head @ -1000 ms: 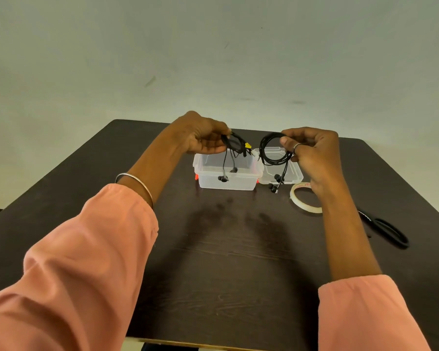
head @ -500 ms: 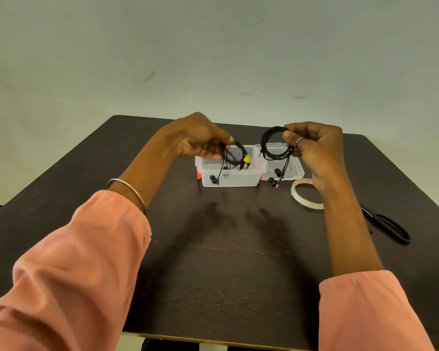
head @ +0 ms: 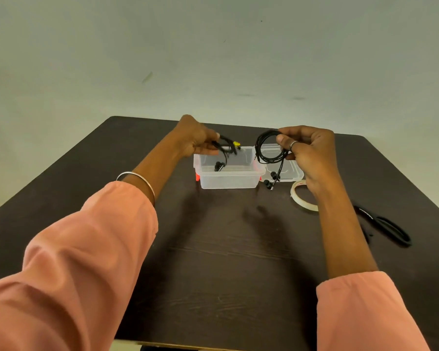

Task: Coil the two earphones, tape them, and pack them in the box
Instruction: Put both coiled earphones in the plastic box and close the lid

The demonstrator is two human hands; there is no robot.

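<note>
Now both coils are up off the surface, one per hand. Left hand (head: pixel 197 140) pinches the left coil (head: pixel 226 148), fingers curled round the cable, right over the open box (head: pixel 228 177); its earbuds hang down inside the box, a yellow bit shows on the loop, maybe tape, can't tell. Right hand (head: pixel 307 150) grips the right coil (head: pixel 269 149) by the loop's right side, thumb and fingers closed on it, loop standing upright, buds dangling just right of the box, over the lid (head: pixel 289 171). Box sits toward the far edge of the surface, middle. Tape roll (head: pixel 302 196) lies under the right wrist, scissors (head: pixel 388 229) near the right edge.

Key relation: left coil is straight above the box opening, so likely a plain drop; left hand is nearer. Right coil is off to the box's right and needs a short move left first. Judging by this, packing step, near the end. Risk: dangling buds catching the rim.
</note>
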